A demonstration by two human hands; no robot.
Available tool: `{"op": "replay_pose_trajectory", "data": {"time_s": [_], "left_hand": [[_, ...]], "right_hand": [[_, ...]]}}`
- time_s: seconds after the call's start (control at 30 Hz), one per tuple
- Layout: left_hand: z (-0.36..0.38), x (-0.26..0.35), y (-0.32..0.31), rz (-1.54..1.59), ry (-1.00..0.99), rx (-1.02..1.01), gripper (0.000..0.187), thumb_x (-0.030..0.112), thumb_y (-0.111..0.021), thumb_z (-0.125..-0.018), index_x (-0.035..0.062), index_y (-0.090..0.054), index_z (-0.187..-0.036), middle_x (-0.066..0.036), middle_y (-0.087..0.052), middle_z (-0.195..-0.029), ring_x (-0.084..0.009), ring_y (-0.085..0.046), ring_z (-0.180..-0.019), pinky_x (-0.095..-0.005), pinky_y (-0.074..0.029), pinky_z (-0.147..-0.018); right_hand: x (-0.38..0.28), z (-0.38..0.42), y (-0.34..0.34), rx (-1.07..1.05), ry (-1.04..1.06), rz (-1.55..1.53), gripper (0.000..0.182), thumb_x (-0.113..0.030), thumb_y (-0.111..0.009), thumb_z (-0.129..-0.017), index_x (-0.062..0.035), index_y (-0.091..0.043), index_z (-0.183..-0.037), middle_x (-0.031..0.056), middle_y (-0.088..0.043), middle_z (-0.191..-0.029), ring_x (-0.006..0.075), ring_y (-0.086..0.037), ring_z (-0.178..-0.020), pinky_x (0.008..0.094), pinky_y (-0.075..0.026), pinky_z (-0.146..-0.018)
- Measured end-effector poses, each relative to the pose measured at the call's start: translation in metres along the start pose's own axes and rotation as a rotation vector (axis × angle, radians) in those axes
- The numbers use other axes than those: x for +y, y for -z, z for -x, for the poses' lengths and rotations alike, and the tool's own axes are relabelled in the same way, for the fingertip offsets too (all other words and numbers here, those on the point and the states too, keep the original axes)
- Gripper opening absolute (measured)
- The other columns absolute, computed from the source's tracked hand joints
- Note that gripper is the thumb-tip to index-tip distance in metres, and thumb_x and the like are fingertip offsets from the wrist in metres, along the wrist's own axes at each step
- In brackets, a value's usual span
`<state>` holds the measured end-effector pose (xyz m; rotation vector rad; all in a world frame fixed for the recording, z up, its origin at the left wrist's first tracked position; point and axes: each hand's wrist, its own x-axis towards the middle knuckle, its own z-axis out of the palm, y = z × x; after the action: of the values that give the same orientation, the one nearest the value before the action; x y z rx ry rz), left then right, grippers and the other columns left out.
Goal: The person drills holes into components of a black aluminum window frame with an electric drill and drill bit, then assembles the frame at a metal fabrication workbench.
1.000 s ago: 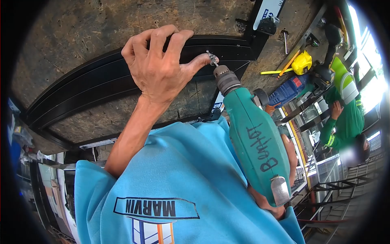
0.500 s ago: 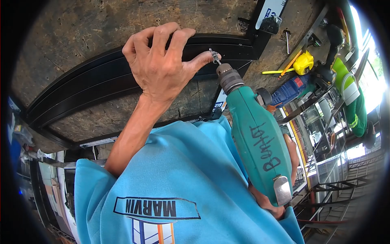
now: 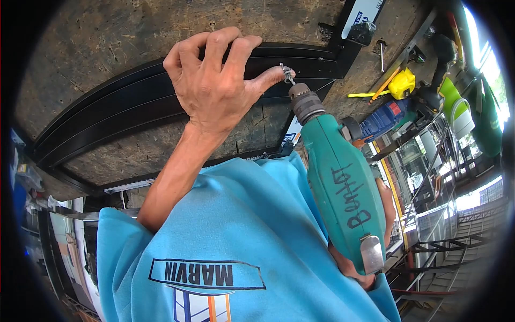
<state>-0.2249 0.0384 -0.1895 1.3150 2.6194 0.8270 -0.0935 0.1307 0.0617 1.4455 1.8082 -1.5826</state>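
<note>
Right hand (image 3: 375, 236) grips green power drill (image 3: 338, 182), left hand (image 3: 214, 86) pinches small silver screw (image 3: 288, 73) on black aluminium frame (image 3: 134, 115) mid-desk; judgement: keep bit square, start slowly.

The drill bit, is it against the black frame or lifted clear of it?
Against it, as far as shows: the green drill tilts with its bit meeting the black frame beside the left hand thumb. The right hand grips the handle.
</note>
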Motion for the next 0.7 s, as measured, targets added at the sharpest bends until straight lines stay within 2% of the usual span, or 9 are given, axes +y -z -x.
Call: {"op": "replay_pose_trajectory", "data": {"time_s": [0.13,0.23,0.37,0.4,0.43,0.53,0.6,0.67,0.7], "left_hand": [[0.000,0.000,0.000,0.007,0.001,0.001,0.051,0.062,-0.075,-0.051,0.0221,-0.066,-0.082,0.007,-0.057,-0.092,-0.0183,-0.049,-0.093,-0.0380,-0.032,-0.086],[0.000,0.000,0.000,-0.005,-0.013,0.009,0.054,0.062,-0.076,-0.050,0.0214,-0.066,-0.083,0.007,-0.056,-0.094,-0.0185,-0.048,-0.093,-0.0377,-0.032,-0.085],[-0.005,-0.001,0.018,0.065,-0.022,-0.122,0.066,0.058,-0.079,-0.047,0.0194,-0.064,-0.098,0.005,-0.054,-0.101,-0.0195,-0.046,-0.099,-0.0387,-0.032,-0.088],[-0.007,-0.003,0.026,0.078,-0.049,-0.262,0.077,0.055,-0.081,-0.044,0.0185,-0.061,-0.108,0.002,-0.052,-0.107,-0.0204,-0.045,-0.102,-0.0389,-0.031,-0.089],[-0.007,-0.005,0.032,0.094,-0.075,-0.410,0.088,0.053,-0.083,-0.041,0.0176,-0.057,-0.118,0.000,-0.050,-0.113,-0.0213,-0.044,-0.105,-0.0391,-0.031,-0.091],[-0.007,-0.011,0.034,0.130,-0.146,-0.502,0.104,0.047,-0.086,-0.037,0.0154,-0.048,-0.129,-0.002,-0.045,-0.117,-0.0228,-0.042,-0.109,-0.0406,-0.030,-0.094],[-0.006,-0.011,0.031,0.140,-0.143,-0.508,0.107,0.042,-0.089,-0.035,0.0145,-0.047,-0.130,-0.002,-0.045,-0.116,-0.0224,-0.041,-0.109,-0.0404,-0.030,-0.095],[-0.001,-0.011,0.027,0.111,-0.167,-0.431,0.108,0.039,-0.090,-0.033,0.0152,-0.047,-0.129,-0.002,-0.045,-0.116,-0.0222,-0.041,-0.109,-0.0398,-0.031,-0.095],[0.000,-0.010,0.028,0.114,-0.170,-0.434,0.108,0.039,-0.090,-0.033,0.0152,-0.047,-0.129,-0.002,-0.045,-0.116,-0.0222,-0.041,-0.109,-0.0398,-0.031,-0.095]], "right_hand": [[0.003,0.002,-0.002,0.001,-0.003,-0.046,0.075,-0.013,-0.058,-0.084,-0.0031,-0.014,-0.143,0.0255,-0.038,-0.126,0.0310,-0.054,-0.109,0.0416,-0.049,-0.086],[0.004,0.002,-0.003,0.088,0.001,-0.056,0.074,-0.006,-0.064,-0.081,-0.0025,-0.021,-0.142,0.0201,-0.047,-0.125,0.0273,-0.054,-0.111,0.0383,-0.048,-0.091],[-0.012,-0.001,0.001,-0.005,-0.083,-0.059,0.076,-0.028,-0.062,-0.084,-0.0023,-0.020,-0.142,0.0217,-0.044,-0.128,0.0305,-0.053,-0.112,0.0409,-0.046,-0.093],[-0.017,-0.003,0.001,-0.025,-0.132,0.011,0.079,-0.037,-0.061,-0.084,-0.0023,-0.020,-0.142,0.0223,-0.043,-0.128,0.0318,-0.052,-0.112,0.0418,-0.045,-0.093],[-0.016,-0.011,0.008,-0.057,0.007,0.197,0.083,-0.013,-0.072,-0.073,0.0014,-0.023,-0.139,0.0233,-0.062,-0.101,0.0271,-0.067,-0.079,0.0349,-0.054,-0.068],[-0.026,-0.023,0.007,-0.040,0.025,0.132,0.082,-0.010,-0.073,-0.074,0.0016,-0.024,-0.138,0.0248,-0.063,-0.099,0.0280,-0.068,-0.079,0.0339,-0.054,-0.065],[-0.027,-0.028,0.007,-0.032,0.030,0.170,0.080,-0.008,-0.074,-0.075,0.0015,-0.024,-0.138,0.0243,-0.064,-0.095,0.0287,-0.068,-0.076,0.0334,-0.055,-0.062],[-0.026,-0.027,0.012,-0.109,0.079,0.235,0.082,-0.010,-0.075,-0.075,0.0004,-0.024,-0.138,0.0246,-0.063,-0.096,0.0295,-0.068,-0.077,0.0351,-0.055,-0.062],[-0.031,-0.013,0.011,-0.152,-0.119,0.009,0.084,-0.041,-0.060,-0.086,-0.0007,-0.015,-0.143,0.0259,-0.039,-0.133,0.0313,-0.049,-0.116,0.0422,-0.043,-0.095]]}}
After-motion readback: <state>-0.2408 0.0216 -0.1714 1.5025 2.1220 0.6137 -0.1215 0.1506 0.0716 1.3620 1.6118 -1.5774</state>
